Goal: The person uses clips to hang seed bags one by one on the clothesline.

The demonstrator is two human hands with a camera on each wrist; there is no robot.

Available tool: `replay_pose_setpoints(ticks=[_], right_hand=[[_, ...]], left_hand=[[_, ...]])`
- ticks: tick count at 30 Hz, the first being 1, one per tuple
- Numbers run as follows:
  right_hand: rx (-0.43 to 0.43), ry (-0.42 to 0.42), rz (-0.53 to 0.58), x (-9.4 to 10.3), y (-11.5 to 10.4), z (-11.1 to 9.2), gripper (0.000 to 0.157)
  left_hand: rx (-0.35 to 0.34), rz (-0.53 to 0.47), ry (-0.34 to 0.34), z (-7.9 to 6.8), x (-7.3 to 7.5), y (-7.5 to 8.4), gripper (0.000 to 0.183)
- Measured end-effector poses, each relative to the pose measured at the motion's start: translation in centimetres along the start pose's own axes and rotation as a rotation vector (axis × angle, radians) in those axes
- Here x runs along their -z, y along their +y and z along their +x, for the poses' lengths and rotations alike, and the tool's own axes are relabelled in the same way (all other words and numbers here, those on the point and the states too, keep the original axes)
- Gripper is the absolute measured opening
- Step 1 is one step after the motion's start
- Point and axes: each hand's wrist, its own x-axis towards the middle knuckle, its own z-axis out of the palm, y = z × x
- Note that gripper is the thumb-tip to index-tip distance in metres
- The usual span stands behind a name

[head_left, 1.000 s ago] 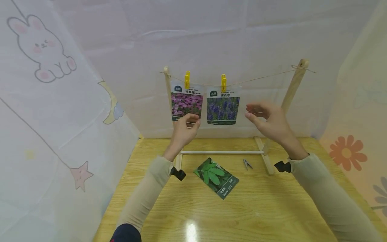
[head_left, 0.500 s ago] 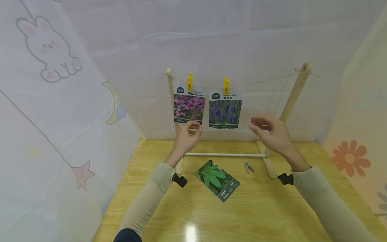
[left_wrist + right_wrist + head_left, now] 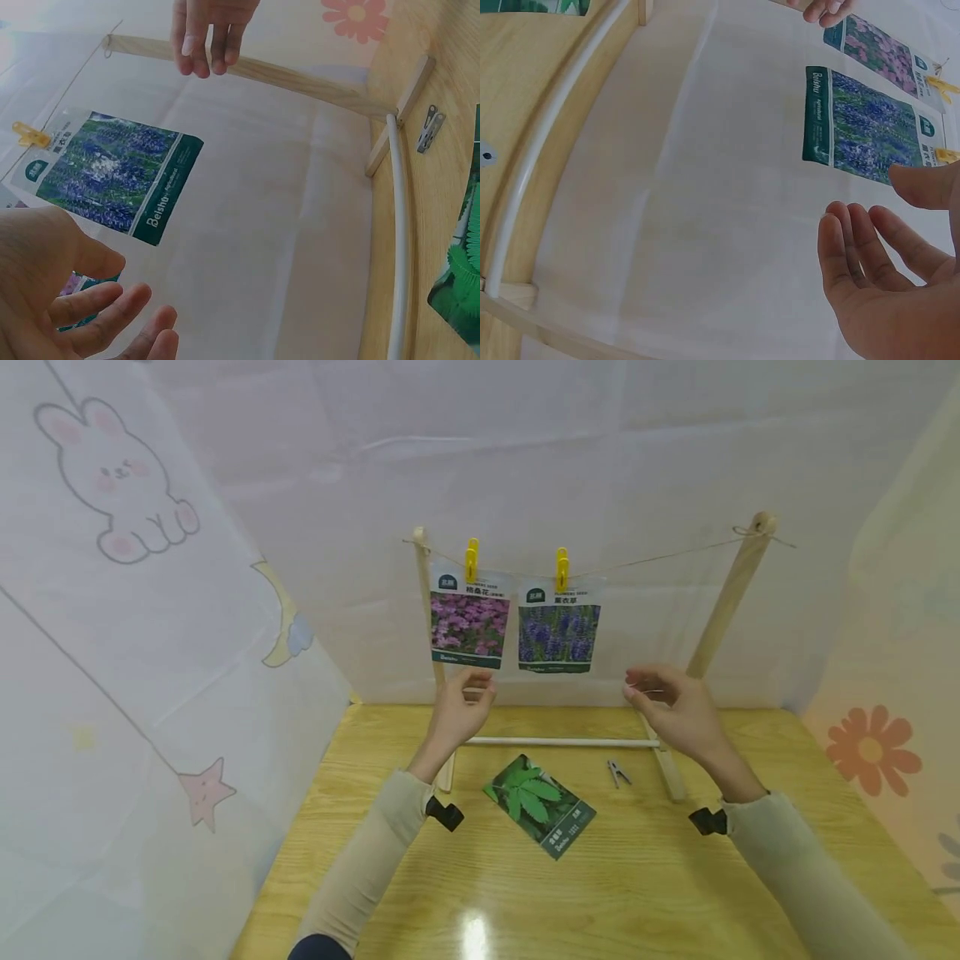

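Two flower seed packets hang from a string [image 3: 652, 560], each held by a yellow clothespin: the pink-flower packet [image 3: 468, 622] on the left, the purple lavender packet [image 3: 558, 631] to its right. Just below the pink packet is my left hand [image 3: 461, 706], its fingers loosely bent around nothing. My right hand [image 3: 678, 710] hovers right of the lavender packet, thumb and fingers apart, as the right wrist view shows too. On the table lie a green-leaf seed packet [image 3: 538, 806] and a grey clothespin [image 3: 618, 772].
The string is tied between two wooden posts, the right post [image 3: 731, 597] leaning outward. A white rod [image 3: 562, 742] joins the feet of the stand low over the wooden table [image 3: 600, 893]. White printed cloth [image 3: 315, 510] encloses the back and sides.
Both hands have sunk a little, and the left has come down off the front of the pink packet's lower edge. The packets still hang from the string.
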Motion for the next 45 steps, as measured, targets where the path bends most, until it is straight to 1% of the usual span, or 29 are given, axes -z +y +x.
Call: replay_pose_setpoints(ticks=[7,12,18,21,23,26,28,30,33,37,42,45], right_hand=[[0.015,0.005,0.020,-0.5,0.7,-0.7,0.030],[0.033,0.015,0.025,-0.9,1.7,-1.4,0.029],[0.011,0.008,0.025,-1.5,2.7,-2.1,0.032],[-0.001,0.006,0.011,-1.6,2.6,-2.5,0.032],[-0.007,0.008,0.005,-1.6,1.9,-2.7,0.032],[-0.025,0.028,0.022,-1.5,0.9,-3.1,0.030],[-0.028,0.046,0.032,-1.5,0.8,-3.3,0.029],[-0.023,0.061,0.036,-1.7,1.6,-3.3,0.029],[-0.012,0.077,0.045,-2.1,3.4,-3.5,0.029],[-0.014,0.078,0.067,-2.7,5.3,-3.9,0.031],[-0.031,0.064,0.084,-3.3,6.2,-4.4,0.033],[-0.039,0.062,0.081,-3.5,6.5,-4.6,0.034]], left_hand=[[0.007,-0.011,0.016,-0.5,-0.2,-0.6,0.025],[0.011,-0.009,0.018,-1.0,-0.4,-1.2,0.024],[0.033,-0.014,0.004,-1.4,-0.8,-1.8,0.026],[0.046,-0.026,-0.003,-1.6,-1.0,-2.1,0.026],[0.055,-0.036,-0.003,-1.7,-1.2,-2.3,0.026],[0.078,-0.042,-0.001,-2.0,-1.4,-2.4,0.024],[0.089,-0.046,-0.005,-2.1,-1.6,-2.6,0.025],[0.105,-0.048,-0.017,-2.3,-1.9,-2.7,0.026],[0.124,-0.048,-0.038,-2.5,-2.3,-2.9,0.028],[0.143,-0.035,-0.051,-2.8,-2.8,-3.1,0.028],[0.155,-0.026,-0.062,-3.4,-3.2,-3.7,0.029],[0.148,-0.016,-0.057,-3.6,-3.3,-4.0,0.028]])
